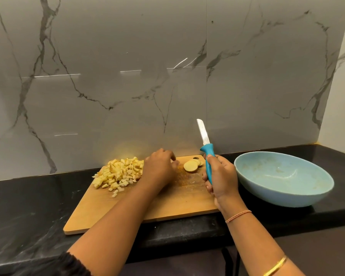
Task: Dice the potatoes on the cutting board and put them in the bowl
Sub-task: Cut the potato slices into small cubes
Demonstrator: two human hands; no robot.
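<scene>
A wooden cutting board (167, 204) lies on the black counter. A heap of diced potato (120, 174) sits on its far left part. A few round potato slices (191, 165) lie stacked near the board's far right corner. My left hand (159, 168) rests on the board between the heap and the slices, fingers curled towards the slices; whether it holds anything is hidden. My right hand (220, 176) grips the blue handle of a knife (205, 144), blade pointing up, above the board's right edge. A light blue bowl (315, 176) stands to the right of the board.
The black stone counter (28, 206) runs left to right, with its front edge near the board's near side. A grey marble wall (167, 76) rises straight behind the board and bowl. The bowl's inside shows only faint smears.
</scene>
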